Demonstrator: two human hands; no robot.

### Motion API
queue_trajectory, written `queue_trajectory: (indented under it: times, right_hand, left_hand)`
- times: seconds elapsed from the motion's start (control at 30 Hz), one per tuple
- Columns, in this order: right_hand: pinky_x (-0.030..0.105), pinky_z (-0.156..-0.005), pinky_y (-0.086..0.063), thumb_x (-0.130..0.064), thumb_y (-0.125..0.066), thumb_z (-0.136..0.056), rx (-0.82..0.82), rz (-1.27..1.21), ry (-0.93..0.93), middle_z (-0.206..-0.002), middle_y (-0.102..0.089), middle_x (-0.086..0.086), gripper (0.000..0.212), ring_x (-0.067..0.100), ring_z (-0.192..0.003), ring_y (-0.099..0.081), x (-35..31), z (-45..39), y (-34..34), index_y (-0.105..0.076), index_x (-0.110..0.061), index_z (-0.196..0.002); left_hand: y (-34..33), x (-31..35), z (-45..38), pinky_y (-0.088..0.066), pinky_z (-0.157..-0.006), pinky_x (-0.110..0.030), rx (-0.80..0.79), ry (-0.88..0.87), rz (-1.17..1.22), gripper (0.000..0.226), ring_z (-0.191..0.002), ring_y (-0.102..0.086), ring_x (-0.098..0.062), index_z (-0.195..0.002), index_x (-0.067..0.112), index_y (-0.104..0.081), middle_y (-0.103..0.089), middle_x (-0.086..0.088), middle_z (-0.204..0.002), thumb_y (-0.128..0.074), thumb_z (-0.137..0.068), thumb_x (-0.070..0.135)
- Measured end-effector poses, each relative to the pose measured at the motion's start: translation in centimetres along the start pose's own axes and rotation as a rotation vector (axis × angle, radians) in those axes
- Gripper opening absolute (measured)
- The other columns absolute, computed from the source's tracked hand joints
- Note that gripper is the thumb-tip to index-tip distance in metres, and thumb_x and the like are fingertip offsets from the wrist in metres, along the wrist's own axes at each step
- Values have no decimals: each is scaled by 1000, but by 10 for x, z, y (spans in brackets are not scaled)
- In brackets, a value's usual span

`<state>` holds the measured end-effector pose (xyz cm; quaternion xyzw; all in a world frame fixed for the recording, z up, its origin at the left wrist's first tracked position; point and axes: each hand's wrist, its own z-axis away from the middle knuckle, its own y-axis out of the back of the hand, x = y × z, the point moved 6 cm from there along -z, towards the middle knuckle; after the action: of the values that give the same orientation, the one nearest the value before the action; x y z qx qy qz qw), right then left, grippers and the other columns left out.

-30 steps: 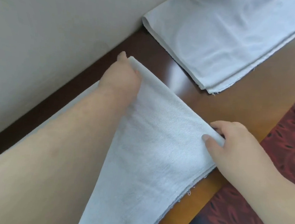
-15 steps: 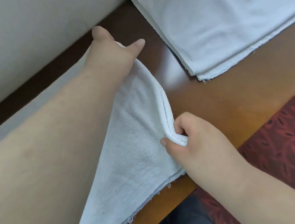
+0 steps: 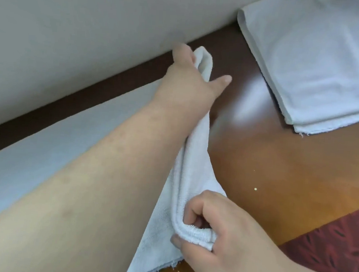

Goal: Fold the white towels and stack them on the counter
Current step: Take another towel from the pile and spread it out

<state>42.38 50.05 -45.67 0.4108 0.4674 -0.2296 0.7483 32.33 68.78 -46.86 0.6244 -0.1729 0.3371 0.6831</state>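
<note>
Head view: both hands' grip holds the towel (image 3: 190, 158), stretched lengthwise toward the wall.

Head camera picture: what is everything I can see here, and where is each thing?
Towel in hand: one, white, lifted off the counter between the two hands, its far end by the wall, its near end at the front edge.
Folded towels: white, at least two layers, lying flat at the top right against the wall.
Counter: one, glossy brown wood, under everything.
Wall: pale grey, along the counter's far side.
Red cloth: dark red with black marks, bottom right, past the counter's edge.
Specks: a couple, pale, on the bare counter.
Left hand: grips the towel's far end, thumb sticking out.
Right hand: pinches the towel's near folded edge.
</note>
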Motion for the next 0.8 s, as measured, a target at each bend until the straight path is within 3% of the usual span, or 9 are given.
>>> queue_trajectory:
  times: [0.07,0.13,0.27,0.33,0.4,0.47,0.6,0.67,0.8]
  right_hand:
    - [4,-73,-35,-46,-66,-76,-15,34,21,-93,-48,-35,30,-11,-87,-50,1,-1,-4,-38,-54,-83]
    - [4,-73,-35,-52,-61,-74,-34,44,33,-93,-48,-35,26,-12,-87,-49,0,-2,-7,-38,-51,-86]
    - [3,-72,-34,-56,-61,-74,-54,83,95,-84,-46,-35,28,-15,-83,-46,-7,-4,-12,-40,-45,-89]
    - [3,-73,-34,-60,-60,-74,-67,100,122,-83,-47,-32,30,-15,-82,-46,-14,-6,-18,-41,-43,-89]
    - [3,-73,-34,-61,-61,-73,-52,120,162,-86,-50,-25,31,-15,-79,-46,-23,-9,-24,-42,-41,-88]
    - [2,-71,-34,-56,-64,-73,-28,123,203,-86,-51,-22,30,-14,-76,-46,-33,-10,-34,-44,-39,-87]
    - [6,-70,-33,-29,-70,-72,1,73,311,-79,-51,-19,23,-7,-74,-51,-53,-10,-61,-53,-33,-85]
    - [7,-70,-34,-18,-70,-69,31,44,350,-80,-51,-18,22,-4,-73,-52,-65,-10,-77,-57,-28,-84]
    - [16,-66,-41,-13,-70,-70,43,-64,391,-83,-55,-15,23,2,-72,-56,-88,-11,-114,-59,-24,-87]
  left_hand:
    - [-8,9,-1,-35,-60,-29,-60,-98,-334,56,-75,-54,-18,-105,19,-36,-49,7,-81,-67,-79,57]
    - [-7,13,-4,-30,-58,-32,-86,-142,-516,47,-77,-51,-22,-101,17,-37,-48,5,-78,-65,-83,50]
    - [7,12,-4,-27,-51,-29,-174,-98,-567,17,-64,-49,-20,-83,18,-43,-47,4,-70,-59,-82,26]
    - [15,10,0,-22,-48,-28,-242,-65,-546,19,-51,-34,-25,-66,19,-35,-37,3,-58,-48,-75,10]
    - [29,3,4,-26,-50,-28,-195,-59,-420,15,-56,-34,-25,-69,20,-40,-41,2,-60,-46,-77,8]
    - [51,-15,10,-41,-58,-28,-40,-24,-192,6,-67,-53,-21,-88,21,-56,-58,6,-73,-51,-90,24]
    - [89,-74,31,-55,-75,-31,97,163,342,16,-81,-66,-7,-102,29,-62,-68,12,-88,-57,-90,39]
    - [105,-101,44,-58,-77,-33,128,241,530,18,-82,-68,-6,-106,30,-63,-71,12,-93,-60,-90,36]
    - [137,-151,73,-60,-66,-32,224,322,849,21,-78,-72,-12,-109,23,-63,-74,2,-93,-62,-88,19]
